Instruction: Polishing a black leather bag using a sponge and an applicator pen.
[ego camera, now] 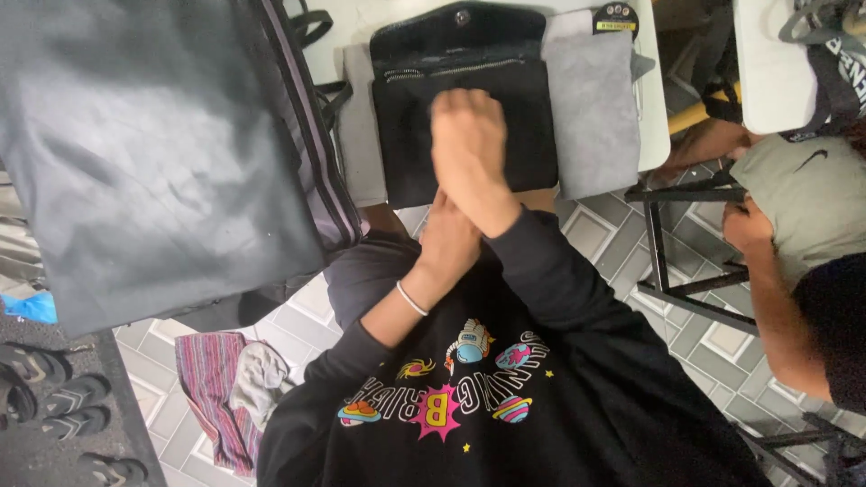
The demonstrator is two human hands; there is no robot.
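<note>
A large dark grey sheet of smooth fabric with a striped edge (153, 153) hangs over the left end of the white bench (361, 22), its lower corner drooping past the near edge above the striped cloth bundle (212, 397) and sandals (54, 397) on the tiled floor.

The left hand (448, 242), a thin bangle at the wrist, sits at the near edge, curled against the right forearm; whether it grips anything I cannot tell.

The right hand (469, 144) lies fingers together, palm down and holding nothing, on the flat black pouch with a zip and snap flap (465, 117), mid-bench on a grey suede-like panel (591, 108).

A push toward the near edge could probably slide pouch and panel off, since both reach it.

Free surface is scarce: a strip at the far edge only. Right of the bench, another person's arm (776, 307) and a black metal stool frame (686, 252) crowd the gap.
</note>
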